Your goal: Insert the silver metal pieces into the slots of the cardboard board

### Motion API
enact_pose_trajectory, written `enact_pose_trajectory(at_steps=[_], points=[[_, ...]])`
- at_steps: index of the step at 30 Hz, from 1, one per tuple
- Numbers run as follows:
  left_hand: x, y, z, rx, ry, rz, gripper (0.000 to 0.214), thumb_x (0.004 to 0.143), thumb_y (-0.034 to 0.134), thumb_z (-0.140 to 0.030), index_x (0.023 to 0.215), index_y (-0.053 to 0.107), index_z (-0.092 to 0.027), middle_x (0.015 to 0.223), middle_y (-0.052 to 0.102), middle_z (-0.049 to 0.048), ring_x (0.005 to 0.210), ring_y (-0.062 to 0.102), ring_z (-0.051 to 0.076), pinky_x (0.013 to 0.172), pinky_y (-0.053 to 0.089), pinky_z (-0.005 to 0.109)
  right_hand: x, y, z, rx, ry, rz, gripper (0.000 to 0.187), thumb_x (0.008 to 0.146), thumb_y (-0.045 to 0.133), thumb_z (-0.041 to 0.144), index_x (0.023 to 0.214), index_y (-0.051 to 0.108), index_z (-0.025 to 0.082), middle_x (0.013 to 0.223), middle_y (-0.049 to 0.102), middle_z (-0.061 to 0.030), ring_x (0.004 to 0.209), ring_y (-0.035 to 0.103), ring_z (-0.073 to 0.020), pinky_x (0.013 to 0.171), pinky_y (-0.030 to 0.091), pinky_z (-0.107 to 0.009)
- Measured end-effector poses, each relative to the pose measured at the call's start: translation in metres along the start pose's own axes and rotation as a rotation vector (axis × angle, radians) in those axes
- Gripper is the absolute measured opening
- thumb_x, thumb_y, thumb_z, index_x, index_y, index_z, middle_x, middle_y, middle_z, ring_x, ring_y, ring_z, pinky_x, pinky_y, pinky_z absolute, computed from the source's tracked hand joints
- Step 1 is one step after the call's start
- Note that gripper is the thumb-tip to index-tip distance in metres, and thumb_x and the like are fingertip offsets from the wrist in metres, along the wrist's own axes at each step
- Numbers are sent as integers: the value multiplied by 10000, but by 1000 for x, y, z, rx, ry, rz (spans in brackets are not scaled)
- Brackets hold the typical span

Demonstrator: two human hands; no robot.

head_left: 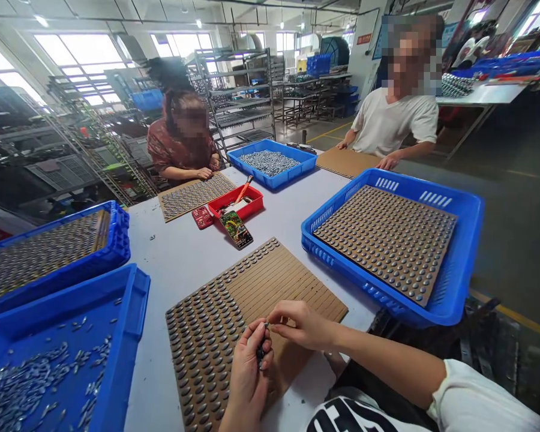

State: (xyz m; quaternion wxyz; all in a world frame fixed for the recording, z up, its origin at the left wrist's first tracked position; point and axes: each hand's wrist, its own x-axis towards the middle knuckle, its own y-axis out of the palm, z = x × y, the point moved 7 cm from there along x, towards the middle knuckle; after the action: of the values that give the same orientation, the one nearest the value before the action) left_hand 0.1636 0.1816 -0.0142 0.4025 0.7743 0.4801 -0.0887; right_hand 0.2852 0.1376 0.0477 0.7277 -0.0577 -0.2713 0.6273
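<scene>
My left hand is closed around several small dark, shiny metal pieces, with one at the fingertips. Close against it, my right hand is pinched at those fingertips; what it grips is too small to make out. Both hands are over a brown slotted cardboard sheet on the table. Rows of oval metal pieces sit in the sheet's left part and along its far edge. The slots to the right are bare, and my hands and forearms hide part of the near side.
Loose metal pieces lie in a blue tray at left. Filled sheets are in another blue tray and a right-hand blue basket. A phone leans on a red box. Two people work at sheets across the table.
</scene>
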Motion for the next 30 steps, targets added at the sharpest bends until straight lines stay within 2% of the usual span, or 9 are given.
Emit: enact_pose_trajectory(at_steps=[3, 11, 15, 19, 24, 30], points=[[2, -4, -1, 17, 6, -3, 296, 685, 779, -243, 900, 600, -147, 667, 529, -33, 473, 429, 24, 324, 281, 91, 8, 7, -6, 57, 26, 19, 94, 851, 586, 189, 926, 642, 175, 817, 644, -10, 734, 593, -115, 646, 467, -215], [4, -5, 4, 9, -48, -2, 345, 646, 810, -274, 870, 575, -155, 660, 539, -30, 479, 438, 29, 331, 266, 92, 14, 9, -7, 96, 86, 48, 133, 782, 603, 94, 873, 668, 165, 764, 636, 4, 688, 580, -98, 606, 431, -184], [0, -5, 10, 15, -88, -1, 386, 646, 812, -332, 882, 557, -165, 668, 536, -39, 446, 414, 19, 325, 250, 101, 8, 9, -6, 105, 108, -10, 130, 765, 602, 77, 833, 671, 164, 731, 632, 10, 660, 568, -99, 604, 428, -194], [-5, -2, 21, 45, -156, 47, 416, 645, 808, -385, 862, 525, -172, 651, 509, -60, 396, 344, -2, 318, 222, 108, -4, 7, -2, 107, 129, -43, 117, 784, 601, 98, 848, 673, 163, 737, 630, 8, 665, 573, -101, 612, 434, -199], [-9, 6, 33, 73, -142, 120, 428, 618, 829, -369, 810, 513, -153, 632, 493, -57, 419, 334, 0, 320, 210, 105, -29, -2, 5, 89, 184, -82, 132, 782, 607, 98, 865, 678, 172, 780, 651, 0, 722, 588, -113, 634, 434, -206], [-29, 21, 50, 108, -175, 214, 343, 690, 779, -340, 797, 513, -151, 595, 462, -59, 426, 331, 9, 319, 183, 113, -65, -7, 11, 117, 303, -185, 93, 803, 583, 130, 839, 655, 178, 778, 649, 1, 733, 591, -121, 644, 446, -222]])
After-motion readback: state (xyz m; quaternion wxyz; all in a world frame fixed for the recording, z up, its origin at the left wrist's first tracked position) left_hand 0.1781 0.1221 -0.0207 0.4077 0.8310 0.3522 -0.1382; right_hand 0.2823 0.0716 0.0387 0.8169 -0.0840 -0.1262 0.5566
